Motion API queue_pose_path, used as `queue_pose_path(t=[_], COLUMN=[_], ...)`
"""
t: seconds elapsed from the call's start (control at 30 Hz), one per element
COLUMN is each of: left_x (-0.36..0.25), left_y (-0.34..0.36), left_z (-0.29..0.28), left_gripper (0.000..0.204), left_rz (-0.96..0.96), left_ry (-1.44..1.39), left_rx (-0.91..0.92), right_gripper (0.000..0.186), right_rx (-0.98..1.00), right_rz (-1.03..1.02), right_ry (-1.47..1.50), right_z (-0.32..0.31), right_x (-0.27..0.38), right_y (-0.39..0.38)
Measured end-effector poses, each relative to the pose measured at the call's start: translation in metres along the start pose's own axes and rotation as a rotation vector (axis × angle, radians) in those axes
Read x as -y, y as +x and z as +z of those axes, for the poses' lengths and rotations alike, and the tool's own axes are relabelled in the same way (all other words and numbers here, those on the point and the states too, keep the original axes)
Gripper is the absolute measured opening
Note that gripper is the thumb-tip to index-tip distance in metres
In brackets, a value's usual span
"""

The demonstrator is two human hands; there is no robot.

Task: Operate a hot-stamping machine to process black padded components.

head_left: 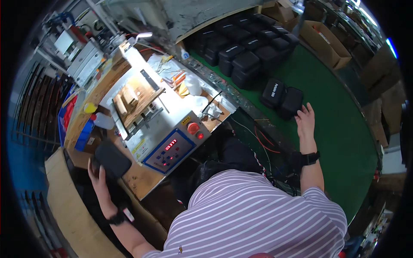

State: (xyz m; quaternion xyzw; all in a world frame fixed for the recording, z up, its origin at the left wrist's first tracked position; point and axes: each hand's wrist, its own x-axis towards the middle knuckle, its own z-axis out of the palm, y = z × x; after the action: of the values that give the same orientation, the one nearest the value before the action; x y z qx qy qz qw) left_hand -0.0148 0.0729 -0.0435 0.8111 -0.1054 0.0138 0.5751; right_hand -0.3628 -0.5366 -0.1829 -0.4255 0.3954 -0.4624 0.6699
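The near-left edge of a dark case (112,159) is touched by the fingertips of the left hand (100,185); the fingers are slightly parted, and whether the case is firmly gripped cannot be told. The fingers of the right hand (306,123) are spread and loosely bent, held at the near edge of a plain-lidded black case (291,101) on the green table (340,142). Against that case another is set, the lettered case (273,92), its lid marked in white print.

Beyond these, a cluster of black cases (247,53) is packed together at the table's far end, white print being visible on several lids. On the machine (157,129), red digits are lit on the blue-framed control panel (169,150), and yellow labels are fixed beside the panel and near the red button (193,128).

Below the left hand, an open carton (71,206) is seen with dark contents that cannot be made out. Red material is held in a blue bin (63,115), and a translucent bottle (103,121) with a red cap is placed beside the machine. At the far right, an open cardboard box (323,45) is seen with a small reddish item inside.
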Motion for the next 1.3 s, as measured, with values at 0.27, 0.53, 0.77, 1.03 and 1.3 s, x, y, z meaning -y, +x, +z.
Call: queue_pose_path(t=[0.27,0.53,0.77,1.03,1.3], left_x=[-0.094,-0.086,-0.112,-0.089,0.056], left_y=[0.077,0.146,0.141,0.079,0.003], left_z=[0.102,0.170,0.195,0.142,-0.055], left_gripper=[0.058,0.068,0.078,0.090,0.049], left_rz=[0.149,0.327,0.054,0.378,-0.084], left_ry=[0.120,0.777,0.999,0.776,0.313], left_rx=[0.151,0.303,0.505,0.380,-0.182], right_gripper=[0.060,0.050,0.042,0.036,0.033], right_rx=[-0.016,0.195,0.316,0.470,0.498], right_rz=[-0.395,-0.343,-0.240,-0.157,-0.112], right_ry=[-0.663,-0.437,-0.397,-0.431,-0.553], right_z=[-0.005,0.035,0.064,0.098,0.115], right_x=[0.007,0.015,0.017,0.015,0.022], right_y=[0.005,-0.008,-0.027,-0.034,-0.031])
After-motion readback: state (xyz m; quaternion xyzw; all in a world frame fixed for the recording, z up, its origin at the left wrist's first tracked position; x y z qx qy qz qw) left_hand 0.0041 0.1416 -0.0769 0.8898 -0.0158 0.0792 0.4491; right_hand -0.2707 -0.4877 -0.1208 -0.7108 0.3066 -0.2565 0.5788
